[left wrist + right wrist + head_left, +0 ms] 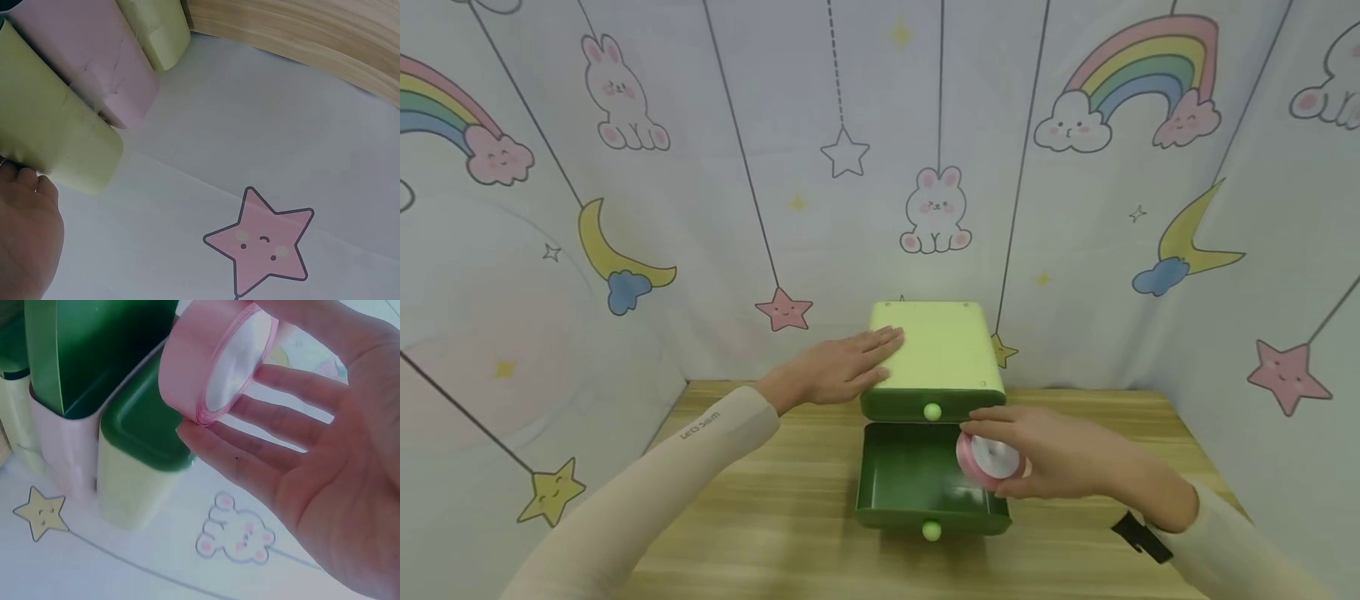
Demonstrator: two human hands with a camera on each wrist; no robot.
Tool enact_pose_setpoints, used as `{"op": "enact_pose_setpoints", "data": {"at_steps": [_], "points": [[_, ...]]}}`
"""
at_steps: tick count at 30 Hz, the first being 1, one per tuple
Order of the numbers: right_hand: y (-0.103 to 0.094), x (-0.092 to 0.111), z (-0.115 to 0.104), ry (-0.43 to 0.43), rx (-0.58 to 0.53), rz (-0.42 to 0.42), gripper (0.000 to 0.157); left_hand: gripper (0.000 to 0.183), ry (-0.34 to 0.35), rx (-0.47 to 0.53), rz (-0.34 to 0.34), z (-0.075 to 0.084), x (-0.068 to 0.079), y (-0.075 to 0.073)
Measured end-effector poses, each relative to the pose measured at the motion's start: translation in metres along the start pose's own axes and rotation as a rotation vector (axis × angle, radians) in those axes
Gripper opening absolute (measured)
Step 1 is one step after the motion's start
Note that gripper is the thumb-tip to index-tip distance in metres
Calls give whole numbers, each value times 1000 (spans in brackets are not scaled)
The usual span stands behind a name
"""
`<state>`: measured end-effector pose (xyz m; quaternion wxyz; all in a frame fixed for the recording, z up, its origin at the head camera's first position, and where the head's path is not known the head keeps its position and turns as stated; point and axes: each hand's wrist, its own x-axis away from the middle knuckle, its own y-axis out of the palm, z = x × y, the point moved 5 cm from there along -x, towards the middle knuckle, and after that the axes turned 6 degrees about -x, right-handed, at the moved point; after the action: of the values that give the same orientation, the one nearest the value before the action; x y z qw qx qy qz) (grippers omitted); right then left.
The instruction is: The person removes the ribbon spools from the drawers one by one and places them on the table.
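Note:
A small drawer cabinet (934, 346) with a pale yellow-green top stands near the back wall. My left hand (842, 367) rests on the left part of its top with straight fingers; in the left wrist view the left hand (28, 231) touches the cabinet's upper tier (69, 131). One dark green drawer (910, 475), below the top one, is pulled out. Over this drawer's right side, my right hand (1067, 450) holds a roll of pink ribbon (988, 458) with a white core. The right wrist view shows the ribbon roll (194, 356) pinched at the fingers of the right hand (331, 444).
The top drawer (147, 419) is closed, with a round light green knob (932, 412); the pulled-out drawer has a matching knob (932, 531). The cabinet stands on a wood-patterned table (737, 500). A printed cloth (850, 233) hangs behind and at both sides.

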<state>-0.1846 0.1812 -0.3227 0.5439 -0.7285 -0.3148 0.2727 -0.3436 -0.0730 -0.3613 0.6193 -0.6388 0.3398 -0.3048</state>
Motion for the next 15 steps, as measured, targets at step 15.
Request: {"op": "enact_pose_setpoints", "data": {"at_steps": [15], "points": [[-15,45,40,26,34,238,62,66,7,-4,6,-1,-1,2]]}}
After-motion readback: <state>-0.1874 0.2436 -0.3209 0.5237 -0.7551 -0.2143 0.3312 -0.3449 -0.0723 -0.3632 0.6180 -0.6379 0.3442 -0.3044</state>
